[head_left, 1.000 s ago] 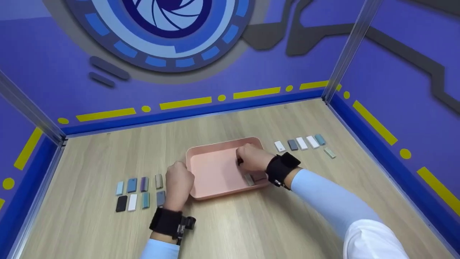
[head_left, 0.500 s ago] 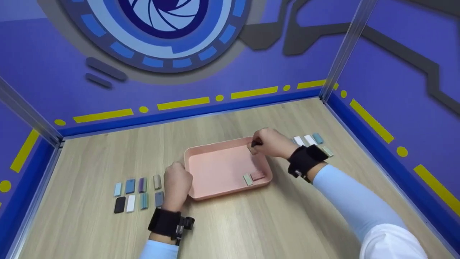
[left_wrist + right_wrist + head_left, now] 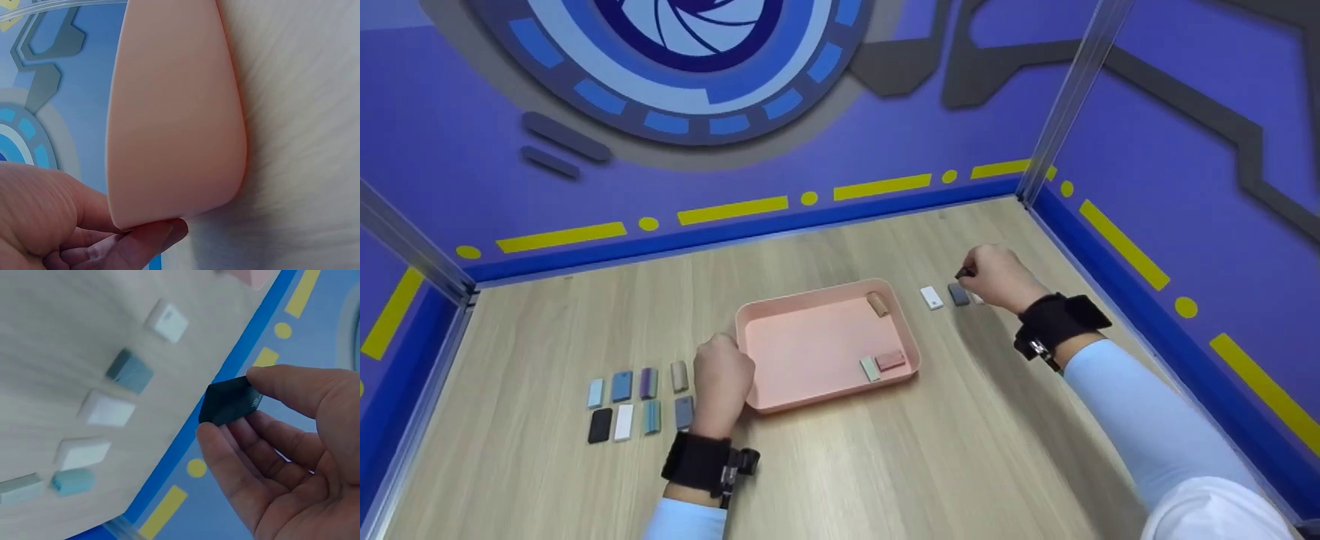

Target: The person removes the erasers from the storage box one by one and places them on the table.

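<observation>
My right hand (image 3: 997, 277) is raised over the row of blocks right of the pink tray (image 3: 810, 409). Between thumb and fingertips it pinches a small black block (image 3: 230, 400) with faint white lettering. Below it lie a dark grey block (image 3: 958, 294) and a white block (image 3: 931, 298). At the tray's left end my left hand (image 3: 722, 382) grips the wall, thumb and fingers at the corner in the left wrist view. Inside the tray are a brown block (image 3: 877, 304) in the far right corner, plus a pale green block (image 3: 870, 368) beside a reddish one (image 3: 890, 361) near the front right.
Left of the tray, two rows of small blocks stand on the wooden table (image 3: 840, 480), among them a black one (image 3: 600, 425) and a blue one (image 3: 622, 386). A teal block (image 3: 73, 481) ends the right row. Printed panels enclose the table's back and sides.
My right hand has moved out of the tray to the right, carrying the black block. The brown block in the far corner is now uncovered. My left hand stays at the tray's end.
</observation>
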